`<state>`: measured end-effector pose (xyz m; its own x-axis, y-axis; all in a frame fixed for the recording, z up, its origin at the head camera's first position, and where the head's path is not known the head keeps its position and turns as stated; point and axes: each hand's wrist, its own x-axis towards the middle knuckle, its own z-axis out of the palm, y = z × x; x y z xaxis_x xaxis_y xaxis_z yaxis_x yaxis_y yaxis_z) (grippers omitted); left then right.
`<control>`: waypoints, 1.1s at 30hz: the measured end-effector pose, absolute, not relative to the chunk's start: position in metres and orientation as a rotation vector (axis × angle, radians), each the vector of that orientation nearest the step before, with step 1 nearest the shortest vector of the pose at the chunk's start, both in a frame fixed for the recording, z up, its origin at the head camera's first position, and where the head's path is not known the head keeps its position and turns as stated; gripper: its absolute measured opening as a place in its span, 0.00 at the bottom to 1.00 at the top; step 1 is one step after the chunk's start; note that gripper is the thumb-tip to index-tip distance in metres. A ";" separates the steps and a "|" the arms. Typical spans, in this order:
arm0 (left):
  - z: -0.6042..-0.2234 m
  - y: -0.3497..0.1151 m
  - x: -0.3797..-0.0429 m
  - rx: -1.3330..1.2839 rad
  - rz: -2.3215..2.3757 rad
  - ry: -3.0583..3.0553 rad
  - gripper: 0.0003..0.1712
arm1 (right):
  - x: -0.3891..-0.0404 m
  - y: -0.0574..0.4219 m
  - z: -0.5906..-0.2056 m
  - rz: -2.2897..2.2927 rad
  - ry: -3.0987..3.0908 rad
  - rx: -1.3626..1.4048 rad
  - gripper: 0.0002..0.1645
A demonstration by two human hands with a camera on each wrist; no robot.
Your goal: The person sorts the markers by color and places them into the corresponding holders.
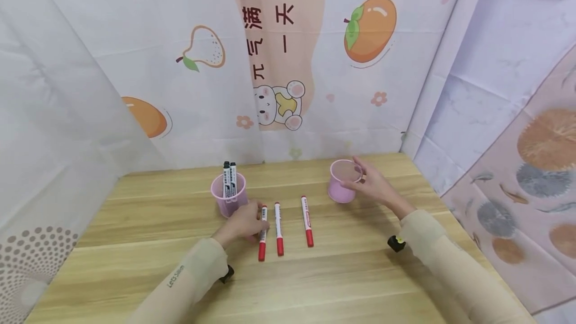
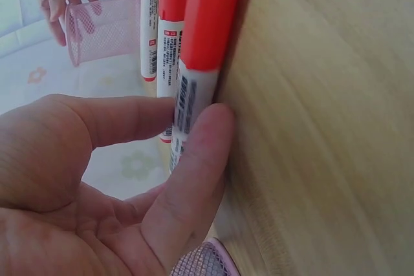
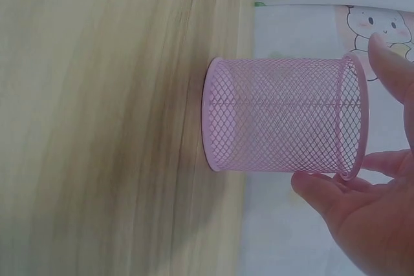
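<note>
My left hand [image 1: 243,221] pinches the leftmost red-capped marker [image 1: 262,251] between thumb and fingers, close over the table. In the left wrist view its red cap [image 2: 212,21] points up and away from the fingertips. Two more red-capped markers [image 1: 279,229] [image 1: 307,221] lie to its right, roughly parallel. At the right, a pink mesh pen cup [image 1: 340,191] stands upright on the table. My right hand [image 1: 375,184] is at its rim, fingers spread, with one fingertip [image 3: 314,185] against the side just below the rim.
Behind my left hand stands a second pink mesh pen cup [image 1: 229,207], holding black-capped markers [image 1: 230,180]. The wooden table [image 1: 288,284] ends at a printed curtain [image 1: 202,114] at the back, with more cloth hanging on both sides.
</note>
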<state>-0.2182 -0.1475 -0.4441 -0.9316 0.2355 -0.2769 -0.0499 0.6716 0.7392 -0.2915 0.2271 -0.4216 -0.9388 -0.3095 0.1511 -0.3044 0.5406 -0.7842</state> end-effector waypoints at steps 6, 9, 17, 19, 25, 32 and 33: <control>-0.443 -0.147 -0.218 0.124 1.148 2.536 0.36 | -0.291 0.228 -0.423 -1.382 2.766 -0.535 0.59; -0.443 -0.146 -0.217 0.117 1.144 2.540 0.36 | -0.290 0.228 -0.424 -1.385 2.763 -0.523 0.59; -0.444 -0.141 -0.218 0.128 1.085 2.592 0.32 | -0.292 0.230 -0.428 -1.392 2.750 -0.485 0.58; -0.444 -0.140 -0.218 0.123 1.073 2.599 0.30 | -0.292 0.231 -0.428 -1.374 2.760 -0.469 0.59; -0.445 -0.138 -0.219 0.089 1.035 2.602 0.31 | -0.292 0.233 -0.429 -1.351 2.750 -0.437 0.61; -0.447 -0.139 -0.221 0.096 1.014 2.613 0.34 | -0.293 0.233 -0.425 -1.364 2.714 -0.403 0.61; -0.447 -0.139 -0.221 0.099 1.018 2.609 0.35 | -0.292 0.233 -0.424 -1.362 2.712 -0.397 0.60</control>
<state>-0.2214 -0.1392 -0.4468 -0.9405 0.1851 -0.2848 -0.0568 0.7410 0.6691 -0.2923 0.2334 -0.4239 -0.9632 -0.2653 0.0440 -0.1937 0.5710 -0.7978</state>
